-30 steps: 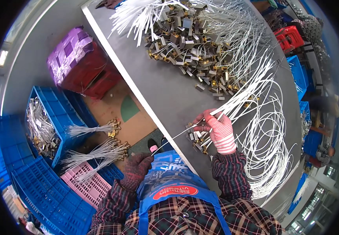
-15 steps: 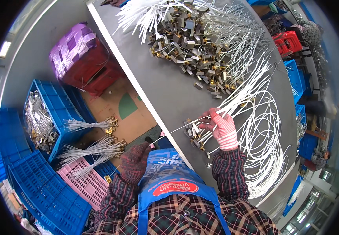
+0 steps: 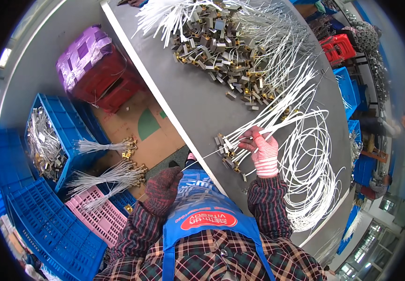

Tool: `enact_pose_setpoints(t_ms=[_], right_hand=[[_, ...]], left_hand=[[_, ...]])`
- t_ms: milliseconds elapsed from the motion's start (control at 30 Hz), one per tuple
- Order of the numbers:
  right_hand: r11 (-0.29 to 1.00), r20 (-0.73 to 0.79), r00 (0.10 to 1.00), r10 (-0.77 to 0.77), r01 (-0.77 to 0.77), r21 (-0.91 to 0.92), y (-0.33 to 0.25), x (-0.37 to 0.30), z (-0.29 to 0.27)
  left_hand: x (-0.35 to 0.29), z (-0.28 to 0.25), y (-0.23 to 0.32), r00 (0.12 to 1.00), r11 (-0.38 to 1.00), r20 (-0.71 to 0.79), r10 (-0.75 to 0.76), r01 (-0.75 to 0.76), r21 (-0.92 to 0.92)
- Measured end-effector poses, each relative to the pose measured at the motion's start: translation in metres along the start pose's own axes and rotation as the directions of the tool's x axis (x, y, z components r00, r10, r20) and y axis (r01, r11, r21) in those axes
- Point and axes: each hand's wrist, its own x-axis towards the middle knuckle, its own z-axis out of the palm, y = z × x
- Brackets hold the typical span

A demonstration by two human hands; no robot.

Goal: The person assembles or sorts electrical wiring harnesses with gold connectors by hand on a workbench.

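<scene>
My right hand (image 3: pixel 262 149), in a red-and-white striped glove, rests on the grey table (image 3: pixel 197 105) and pinches a bunch of white cords (image 3: pixel 282 112) that fan out to the upper right. Small brass-and-grey metal pieces (image 3: pixel 228 151) lie right beside its fingers. One thin white cord (image 3: pixel 202 157) stretches from that hand down off the table edge toward my left hand (image 3: pixel 162 187), which wears a dark knit glove and is closed below the table, near my blue apron. Whether the cord's end sits inside the left fist is hard to see.
A big heap of metal pieces (image 3: pixel 221 44) and white cords covers the far table. Loops of white cord (image 3: pixel 312 182) lie at the right. On the floor stand blue crates (image 3: pixel 48 140), a pink crate (image 3: pixel 102 213), cord bundles (image 3: pixel 111 175) and a red-and-purple box (image 3: pixel 94 70).
My left hand has pulled lower and further left, away from the table edge, so the single cord runs longer. My right hand holds its place on the bunch.
</scene>
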Motion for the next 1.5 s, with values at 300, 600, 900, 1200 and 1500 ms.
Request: enact_pose_setpoints(t_ms=[300, 600, 900, 1200, 1500], right_hand=[[0.997, 0.132, 0.989, 0.062, -0.068, 0.040, 0.013, 0.008, -0.013], [0.975, 0.377, 0.926, 0.015, -0.097, 0.201, 0.017, 0.014, -0.017], [0.996, 0.389, 0.921, -0.031, -0.005, 0.091, 0.009, 0.016, -0.013], [0.999, 0.421, 0.907, -0.033, 0.031, 0.012, 0.003, 0.015, -0.008], [0.994, 0.224, 0.974, 0.007, -0.030, 0.101, 0.010, 0.013, 0.002]], left_hand=[[0.021, -0.003, -0.029, 0.761, 0.803, 0.613, -0.212, 0.493, -0.334], [0.023, -0.002, -0.039, 0.603, 0.596, 0.766, -0.222, 0.706, -0.383], [0.012, 0.015, -0.041, 0.529, 0.492, 0.844, -0.094, 0.761, -0.422], [0.010, 0.039, -0.068, 0.508, 0.348, 0.848, 0.152, 0.776, -0.527], [0.037, 0.026, -0.004, 0.805, 0.650, 0.584, -0.104, 0.499, -0.573]])
